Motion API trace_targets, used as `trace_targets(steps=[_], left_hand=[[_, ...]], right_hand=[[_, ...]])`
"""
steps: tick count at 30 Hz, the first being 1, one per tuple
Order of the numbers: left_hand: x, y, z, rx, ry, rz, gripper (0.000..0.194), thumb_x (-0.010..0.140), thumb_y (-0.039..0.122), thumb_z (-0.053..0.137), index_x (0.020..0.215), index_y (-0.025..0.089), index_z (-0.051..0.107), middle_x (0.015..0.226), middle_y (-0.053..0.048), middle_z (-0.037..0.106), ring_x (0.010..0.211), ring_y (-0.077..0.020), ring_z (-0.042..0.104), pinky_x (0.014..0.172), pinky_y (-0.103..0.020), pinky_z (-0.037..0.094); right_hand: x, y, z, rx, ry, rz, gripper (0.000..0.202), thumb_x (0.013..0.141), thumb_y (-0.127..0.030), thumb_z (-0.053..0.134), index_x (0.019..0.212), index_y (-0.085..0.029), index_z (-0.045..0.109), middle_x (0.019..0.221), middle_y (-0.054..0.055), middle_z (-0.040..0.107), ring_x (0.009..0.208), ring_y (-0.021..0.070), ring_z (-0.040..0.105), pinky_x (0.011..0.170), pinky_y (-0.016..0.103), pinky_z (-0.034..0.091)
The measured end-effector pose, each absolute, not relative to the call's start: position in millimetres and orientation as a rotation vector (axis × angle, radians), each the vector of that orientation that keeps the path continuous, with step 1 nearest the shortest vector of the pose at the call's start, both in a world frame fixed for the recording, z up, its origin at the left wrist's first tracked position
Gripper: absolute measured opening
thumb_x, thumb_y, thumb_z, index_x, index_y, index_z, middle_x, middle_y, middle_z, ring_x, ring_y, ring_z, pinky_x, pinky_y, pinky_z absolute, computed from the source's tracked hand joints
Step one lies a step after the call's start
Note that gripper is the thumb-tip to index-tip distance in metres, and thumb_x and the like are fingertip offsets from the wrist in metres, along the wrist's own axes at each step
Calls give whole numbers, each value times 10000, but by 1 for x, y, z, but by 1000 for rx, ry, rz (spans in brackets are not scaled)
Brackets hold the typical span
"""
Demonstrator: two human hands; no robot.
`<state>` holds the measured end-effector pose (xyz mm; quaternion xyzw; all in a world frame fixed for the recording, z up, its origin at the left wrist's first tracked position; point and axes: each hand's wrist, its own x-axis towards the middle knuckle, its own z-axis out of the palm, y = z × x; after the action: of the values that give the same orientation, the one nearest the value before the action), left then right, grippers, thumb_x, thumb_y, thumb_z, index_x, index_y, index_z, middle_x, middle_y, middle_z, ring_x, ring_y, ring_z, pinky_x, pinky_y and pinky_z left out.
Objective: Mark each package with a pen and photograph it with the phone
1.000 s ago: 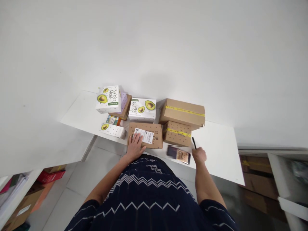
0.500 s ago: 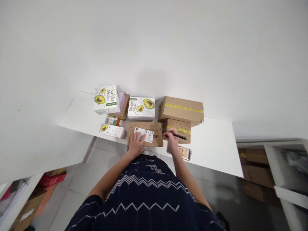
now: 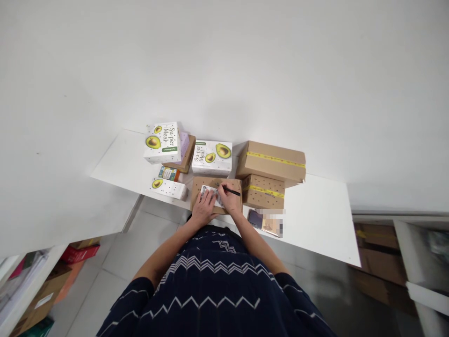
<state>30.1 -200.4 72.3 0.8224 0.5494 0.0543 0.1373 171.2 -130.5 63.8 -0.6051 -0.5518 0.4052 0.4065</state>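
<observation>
A brown cardboard box [image 3: 198, 182] lies near the front edge of the white table, with a white printed label [image 3: 219, 200] on its top. My left hand [image 3: 204, 208] rests flat on the box and the label's left part, fingers spread. Closed round a black pen [image 3: 232, 190], my right hand [image 3: 228, 198] is over the label's right part, close beside my left hand. The pen's back end points right; its tip is hidden by my fingers.
White avocado boxes [image 3: 212, 157] and a small orange-sided box [image 3: 169, 173] stand behind and left. Two taped cartons [image 3: 275, 161] are at the right. A phone-like dark item [image 3: 255, 218] lies by the front edge of the table [image 3: 319, 215]. Shelves hold boxes at both sides.
My right hand has moved left with the pen, from the box's right edge onto the label. My left hand stays on the box. The view has shifted slightly.
</observation>
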Motion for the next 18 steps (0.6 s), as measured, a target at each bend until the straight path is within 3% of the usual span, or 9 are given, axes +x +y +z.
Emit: trace_targets(steps=[18], left_hand=[[31,-201,77,2508,1609,-36,836,858,541,604,1514,85,360,1594,-199,316,1489,-367,275,1208,-568,221]], right_hand=[[171,-131,64,-1551,-1496,931,337,834,-492,397,849,-220,595,827,61,678,825,225,636,846,360,496]])
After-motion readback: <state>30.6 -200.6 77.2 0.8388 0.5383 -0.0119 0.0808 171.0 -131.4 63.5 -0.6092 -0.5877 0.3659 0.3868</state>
